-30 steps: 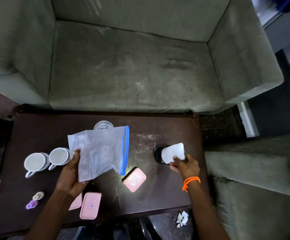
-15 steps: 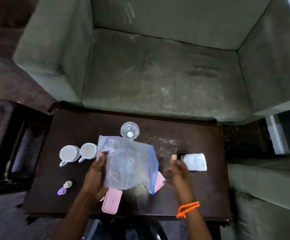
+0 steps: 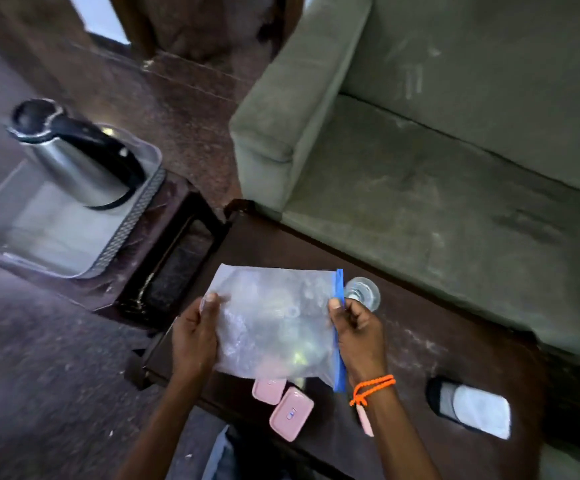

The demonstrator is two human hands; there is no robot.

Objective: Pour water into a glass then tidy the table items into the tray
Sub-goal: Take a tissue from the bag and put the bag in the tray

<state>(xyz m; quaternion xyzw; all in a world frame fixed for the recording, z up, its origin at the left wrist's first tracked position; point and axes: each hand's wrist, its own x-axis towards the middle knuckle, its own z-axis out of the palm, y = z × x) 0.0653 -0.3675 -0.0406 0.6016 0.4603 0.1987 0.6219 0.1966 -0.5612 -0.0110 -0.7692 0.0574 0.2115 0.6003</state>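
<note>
Clear plastic, blue zip strip down one side: that's the bag (image 3: 274, 320), held up flat over the dark tabletop (image 3: 437, 344) between both hands. Left hand (image 3: 195, 336) is closed on the bag's left edge, thumb pressed on the front face. Right hand (image 3: 359, 332) pinches the blue zip edge, fingers curled in tight, an orange cord bracelet (image 3: 373, 388) at the wrist. Just beyond the zip strip, the glass (image 3: 363, 293) stands on the tabletop, partly hidden by the bag. Two pink containers (image 3: 290, 414) lie side by side at the near edge, under the bag's lower rim. Off to the right, a dark object with a white cloth (image 3: 480, 412) over it sits well apart. Away to the left, on a lower stand, the grey tray (image 3: 56, 237) carries a steel kettle (image 3: 74, 157) with a black handle. Green sofa (image 3: 454, 150) behind the tabletop.
</note>
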